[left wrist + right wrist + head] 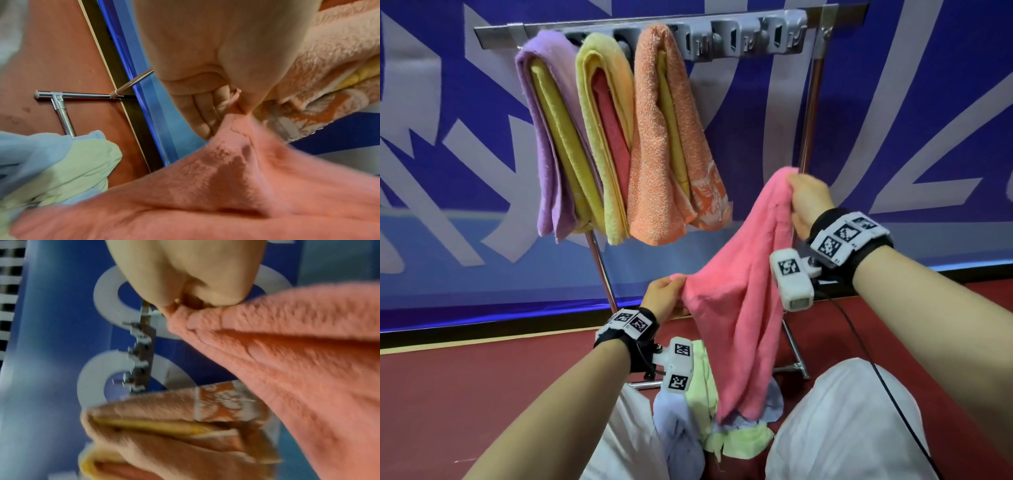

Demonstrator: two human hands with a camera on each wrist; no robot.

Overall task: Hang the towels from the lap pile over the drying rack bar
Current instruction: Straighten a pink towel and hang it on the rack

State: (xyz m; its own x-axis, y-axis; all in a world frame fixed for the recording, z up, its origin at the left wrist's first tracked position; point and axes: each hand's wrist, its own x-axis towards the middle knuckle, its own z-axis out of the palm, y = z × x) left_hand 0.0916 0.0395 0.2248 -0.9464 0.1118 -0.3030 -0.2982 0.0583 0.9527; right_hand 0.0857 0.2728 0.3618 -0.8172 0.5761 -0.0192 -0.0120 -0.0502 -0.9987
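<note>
A pink towel (743, 294) hangs stretched between both hands above my lap. My left hand (666, 294) pinches its lower left corner, seen close up as thumb against fingers (207, 113) on the pink towel (226, 186). My right hand (810, 202) grips the upper corner, higher and to the right, its fingers bunched on the pink towel (287, 361). The lap pile (709, 411) holds light green and pale blue towels. The rack bar (743, 31) carries a purple towel (544, 137), a yellow-green towel (602, 137) and an orange towel (664, 137), each folded over others.
The bar's right stretch (763, 37), between the orange towel and the right upright pole (813, 102), is bare. The rack's metal foot (59, 104) stands on the red floor (482, 394). A blue banner wall (928, 120) is behind. A black cable (876, 370) runs from my right wrist.
</note>
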